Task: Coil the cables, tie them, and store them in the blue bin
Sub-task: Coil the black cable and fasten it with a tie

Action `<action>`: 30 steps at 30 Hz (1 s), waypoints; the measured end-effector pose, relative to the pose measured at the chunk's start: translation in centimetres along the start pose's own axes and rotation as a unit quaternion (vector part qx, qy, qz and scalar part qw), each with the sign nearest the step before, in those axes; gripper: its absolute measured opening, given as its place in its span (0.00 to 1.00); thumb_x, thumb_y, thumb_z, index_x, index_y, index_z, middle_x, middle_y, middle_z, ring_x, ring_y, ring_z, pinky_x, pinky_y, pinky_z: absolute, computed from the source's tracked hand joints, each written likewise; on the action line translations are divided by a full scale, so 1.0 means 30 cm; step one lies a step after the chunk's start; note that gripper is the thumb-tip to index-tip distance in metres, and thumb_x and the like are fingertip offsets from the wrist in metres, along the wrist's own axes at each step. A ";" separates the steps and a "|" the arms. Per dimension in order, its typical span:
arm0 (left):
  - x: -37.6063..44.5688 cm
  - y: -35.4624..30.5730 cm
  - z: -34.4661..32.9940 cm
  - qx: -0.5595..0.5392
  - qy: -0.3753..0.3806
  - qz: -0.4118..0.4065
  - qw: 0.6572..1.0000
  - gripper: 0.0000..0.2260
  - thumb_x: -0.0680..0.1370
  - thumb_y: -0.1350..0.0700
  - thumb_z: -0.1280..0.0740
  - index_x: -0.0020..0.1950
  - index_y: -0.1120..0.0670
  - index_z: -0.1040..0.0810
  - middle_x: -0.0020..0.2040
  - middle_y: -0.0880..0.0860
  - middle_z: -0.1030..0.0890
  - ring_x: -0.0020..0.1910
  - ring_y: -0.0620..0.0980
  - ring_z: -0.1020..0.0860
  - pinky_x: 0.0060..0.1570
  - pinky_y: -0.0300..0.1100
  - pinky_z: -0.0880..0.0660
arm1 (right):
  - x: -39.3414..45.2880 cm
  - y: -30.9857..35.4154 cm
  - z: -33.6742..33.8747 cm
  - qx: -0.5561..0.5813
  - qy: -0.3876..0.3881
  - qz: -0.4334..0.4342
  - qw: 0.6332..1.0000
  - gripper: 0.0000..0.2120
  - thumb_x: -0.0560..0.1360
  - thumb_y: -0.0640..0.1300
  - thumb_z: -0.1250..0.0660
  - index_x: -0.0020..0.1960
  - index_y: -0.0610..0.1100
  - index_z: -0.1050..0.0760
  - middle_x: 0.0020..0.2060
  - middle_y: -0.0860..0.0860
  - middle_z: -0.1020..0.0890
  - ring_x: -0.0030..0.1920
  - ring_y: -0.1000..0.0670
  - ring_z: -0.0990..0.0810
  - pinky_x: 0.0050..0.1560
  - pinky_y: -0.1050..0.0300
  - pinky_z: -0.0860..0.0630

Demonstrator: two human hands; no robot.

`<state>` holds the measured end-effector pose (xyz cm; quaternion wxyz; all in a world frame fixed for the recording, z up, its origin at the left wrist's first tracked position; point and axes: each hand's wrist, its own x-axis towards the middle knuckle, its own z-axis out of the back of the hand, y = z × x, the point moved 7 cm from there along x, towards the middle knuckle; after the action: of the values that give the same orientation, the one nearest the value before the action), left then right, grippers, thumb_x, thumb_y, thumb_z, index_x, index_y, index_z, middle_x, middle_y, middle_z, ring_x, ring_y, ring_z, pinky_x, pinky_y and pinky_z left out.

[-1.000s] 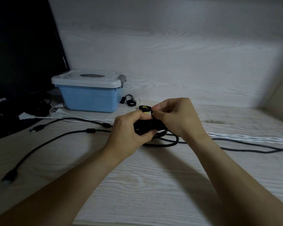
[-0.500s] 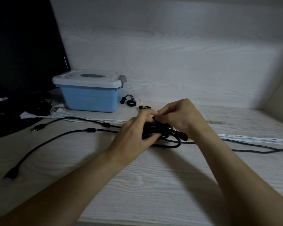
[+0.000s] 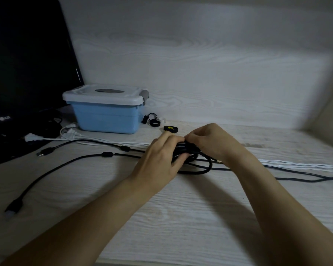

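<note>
Both hands: left hand and right hand grasp the coiled black rubber cable.
Change: bundle lowered toward 6 o'clock; tying likely underway.

"LG" on monitor bezel
</note>
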<state>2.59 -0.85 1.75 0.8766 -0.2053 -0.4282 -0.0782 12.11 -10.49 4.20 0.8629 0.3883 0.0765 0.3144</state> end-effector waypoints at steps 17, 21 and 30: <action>0.010 0.147 0.115 -0.121 -0.109 0.223 0.961 0.11 0.75 0.58 0.27 0.57 0.55 0.18 0.44 0.43 0.17 0.45 0.36 0.19 0.44 0.26 0.25 | -0.091 0.190 -0.022 -0.086 -0.205 0.362 0.905 0.09 0.68 0.43 0.25 0.48 0.47 0.18 0.41 0.54 0.23 0.47 0.50 0.26 0.51 0.54 0.29; 0.008 0.169 0.107 -0.205 -0.135 0.279 0.929 0.05 0.74 0.57 0.26 0.48 0.49 0.17 0.39 0.44 0.15 0.40 0.40 0.17 0.43 0.36 0.21 | -0.102 0.200 -0.034 -0.189 -0.229 0.366 0.882 0.11 0.64 0.45 0.26 0.46 0.53 0.18 0.46 0.59 0.21 0.54 0.50 0.30 0.52 0.53 0.43; -0.003 0.183 0.089 -0.256 -0.129 0.302 0.909 0.06 0.75 0.58 0.26 0.45 0.46 0.18 0.38 0.49 0.15 0.38 0.47 0.16 0.44 0.45 0.18 | -0.099 0.198 -0.045 -0.231 -0.270 0.367 0.860 0.08 0.67 0.40 0.22 0.34 0.51 0.18 0.37 0.56 0.20 0.46 0.45 0.25 0.49 0.49 0.41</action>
<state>2.33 5.26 1.53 0.7128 -0.5503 -0.4206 0.1106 6.39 -8.45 7.21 0.7366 0.2473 -0.3821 0.5003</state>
